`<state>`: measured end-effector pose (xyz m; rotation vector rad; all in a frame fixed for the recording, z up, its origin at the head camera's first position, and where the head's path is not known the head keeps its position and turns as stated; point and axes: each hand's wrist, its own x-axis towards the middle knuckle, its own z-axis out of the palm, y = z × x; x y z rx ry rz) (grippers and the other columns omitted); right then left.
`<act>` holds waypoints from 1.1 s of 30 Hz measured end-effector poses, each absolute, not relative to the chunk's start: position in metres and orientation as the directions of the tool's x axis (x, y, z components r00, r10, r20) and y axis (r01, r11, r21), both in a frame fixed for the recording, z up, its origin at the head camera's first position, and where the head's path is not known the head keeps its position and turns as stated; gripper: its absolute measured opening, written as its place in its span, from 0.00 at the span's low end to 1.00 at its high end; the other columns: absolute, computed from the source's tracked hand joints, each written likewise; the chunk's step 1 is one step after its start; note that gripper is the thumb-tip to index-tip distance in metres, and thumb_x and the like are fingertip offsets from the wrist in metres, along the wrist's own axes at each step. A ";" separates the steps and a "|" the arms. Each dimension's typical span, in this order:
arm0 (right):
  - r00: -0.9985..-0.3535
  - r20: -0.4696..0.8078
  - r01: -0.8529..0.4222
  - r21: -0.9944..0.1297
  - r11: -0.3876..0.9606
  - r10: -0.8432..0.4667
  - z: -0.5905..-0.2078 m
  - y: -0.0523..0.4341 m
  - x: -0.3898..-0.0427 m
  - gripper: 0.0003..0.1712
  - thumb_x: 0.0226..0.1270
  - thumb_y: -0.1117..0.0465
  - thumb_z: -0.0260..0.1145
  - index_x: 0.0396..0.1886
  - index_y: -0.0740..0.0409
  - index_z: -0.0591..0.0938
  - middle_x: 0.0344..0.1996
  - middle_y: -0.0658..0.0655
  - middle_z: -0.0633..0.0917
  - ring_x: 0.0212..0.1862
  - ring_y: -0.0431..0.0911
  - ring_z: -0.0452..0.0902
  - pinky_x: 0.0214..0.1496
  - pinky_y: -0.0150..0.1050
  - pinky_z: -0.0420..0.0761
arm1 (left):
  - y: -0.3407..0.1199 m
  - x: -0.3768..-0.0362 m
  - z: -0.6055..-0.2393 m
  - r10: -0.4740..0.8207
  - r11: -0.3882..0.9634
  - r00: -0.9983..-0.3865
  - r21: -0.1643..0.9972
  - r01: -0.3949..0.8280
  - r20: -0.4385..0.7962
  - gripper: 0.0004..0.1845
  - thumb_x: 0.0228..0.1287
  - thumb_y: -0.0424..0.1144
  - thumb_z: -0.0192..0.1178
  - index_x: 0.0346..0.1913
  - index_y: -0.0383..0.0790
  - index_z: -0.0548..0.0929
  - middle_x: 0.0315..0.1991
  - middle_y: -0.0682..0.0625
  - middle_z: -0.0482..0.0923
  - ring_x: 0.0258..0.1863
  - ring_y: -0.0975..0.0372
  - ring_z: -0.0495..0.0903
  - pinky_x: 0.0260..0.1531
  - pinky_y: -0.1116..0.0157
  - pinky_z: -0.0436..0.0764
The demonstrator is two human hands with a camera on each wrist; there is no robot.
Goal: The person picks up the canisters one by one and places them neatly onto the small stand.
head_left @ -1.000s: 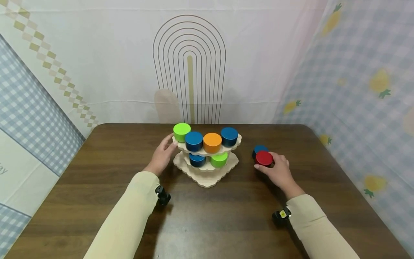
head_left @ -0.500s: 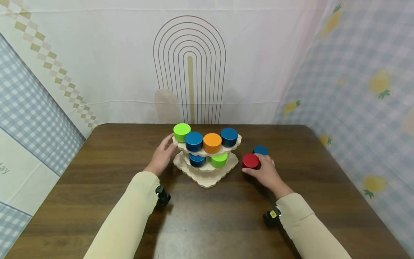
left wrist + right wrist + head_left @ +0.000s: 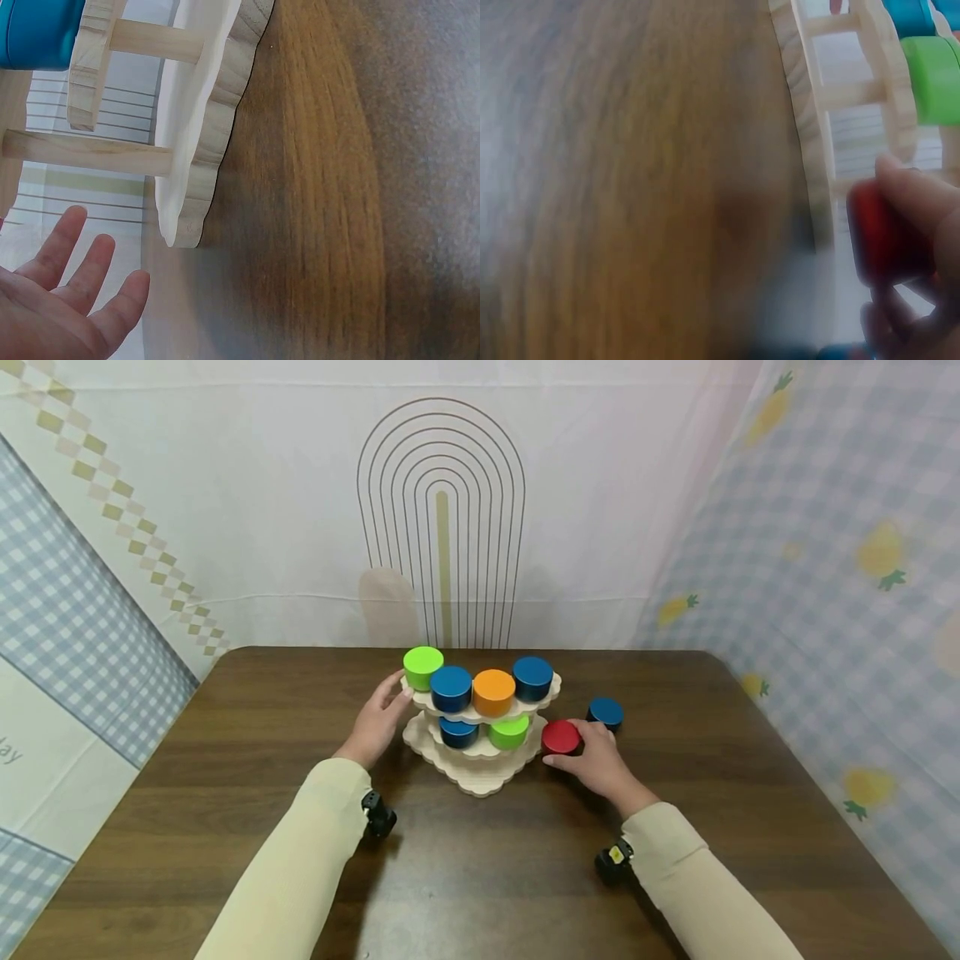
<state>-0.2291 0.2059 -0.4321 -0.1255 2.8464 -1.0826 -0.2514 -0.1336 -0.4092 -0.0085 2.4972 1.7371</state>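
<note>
Upright, red cylinder [image 3: 561, 737], flat face skyward

— What sort of place is this?
— A staged recording corner: printed backdrop cloths [image 3: 442, 518] hang on three sides of a dark wooden table [image 3: 480, 860].
— Anything homely?
— Only the pineapple-patterned gingham [image 3: 847, 568].

Four blue cylinders [image 3: 604, 712], two green [image 3: 422, 666], one orange [image 3: 493, 691], one red [image 3: 560, 737].

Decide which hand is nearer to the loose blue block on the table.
Right. The right hand lies just in front of the blue block while gripping the red block; the left hand is beyond the wooden stand.
</note>
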 end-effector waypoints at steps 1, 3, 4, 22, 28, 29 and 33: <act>-0.992 -0.063 -0.041 -0.664 0.747 -0.110 -0.433 0.204 -0.230 0.42 0.58 0.52 0.73 0.66 0.67 0.67 0.58 0.67 0.71 0.60 0.62 0.60 0.54 0.55 0.75 | -0.134 -0.251 -0.409 0.054 0.352 -0.995 0.934 -0.059 -0.084 0.33 0.73 0.60 0.43 0.76 0.54 0.53 0.73 0.41 0.55 0.70 0.46 0.59 0.65 0.42 0.61; -0.991 -0.073 -0.034 -0.663 0.748 -0.110 -0.434 0.202 -0.230 0.43 0.58 0.51 0.73 0.67 0.67 0.67 0.58 0.67 0.70 0.60 0.61 0.59 0.54 0.55 0.74 | -0.134 -0.252 -0.410 0.055 0.352 -0.995 0.934 -0.058 -0.083 0.34 0.73 0.60 0.43 0.76 0.54 0.53 0.73 0.41 0.55 0.70 0.46 0.59 0.65 0.42 0.61; -0.991 -0.080 -0.029 -0.664 0.747 -0.110 -0.434 0.200 -0.231 0.43 0.58 0.51 0.73 0.67 0.67 0.67 0.58 0.67 0.70 0.60 0.61 0.59 0.54 0.54 0.75 | -0.134 -0.252 -0.410 0.054 0.352 -0.995 0.934 -0.059 -0.083 0.34 0.73 0.60 0.43 0.76 0.54 0.53 0.73 0.42 0.55 0.70 0.47 0.59 0.65 0.42 0.61; -0.985 -0.108 -0.020 -0.696 0.718 -0.132 -0.444 0.180 -0.240 0.44 0.57 0.51 0.73 0.68 0.66 0.66 0.59 0.67 0.70 0.60 0.59 0.62 0.57 0.53 0.74 | -0.134 -0.253 -0.411 0.055 0.339 -0.996 0.939 -0.048 -0.070 0.33 0.74 0.59 0.44 0.76 0.53 0.53 0.74 0.42 0.55 0.69 0.47 0.59 0.65 0.42 0.61; -0.986 -0.111 -0.013 -0.703 0.711 -0.128 -0.449 0.175 -0.244 0.45 0.56 0.50 0.74 0.68 0.65 0.66 0.59 0.67 0.70 0.59 0.59 0.62 0.57 0.53 0.74 | -0.133 -0.252 -0.411 0.053 0.341 -0.996 0.939 -0.049 -0.072 0.34 0.73 0.60 0.44 0.76 0.54 0.53 0.73 0.42 0.56 0.69 0.47 0.60 0.65 0.42 0.61; -0.986 -0.111 -0.011 -0.707 0.707 -0.127 -0.449 0.175 -0.244 0.45 0.56 0.50 0.74 0.68 0.64 0.66 0.59 0.67 0.70 0.60 0.59 0.62 0.58 0.53 0.74 | -0.133 -0.252 -0.411 0.053 0.341 -0.996 0.939 -0.050 -0.072 0.33 0.73 0.59 0.44 0.76 0.54 0.54 0.73 0.42 0.56 0.69 0.47 0.60 0.65 0.42 0.61; -0.985 -0.109 -0.013 -0.722 0.691 -0.132 -0.449 0.172 -0.244 0.45 0.55 0.49 0.74 0.68 0.63 0.66 0.59 0.66 0.69 0.59 0.59 0.62 0.58 0.53 0.74 | -0.133 -0.252 -0.412 0.054 0.337 -0.996 0.940 -0.050 -0.072 0.33 0.73 0.59 0.44 0.76 0.54 0.54 0.73 0.42 0.56 0.69 0.47 0.60 0.65 0.42 0.62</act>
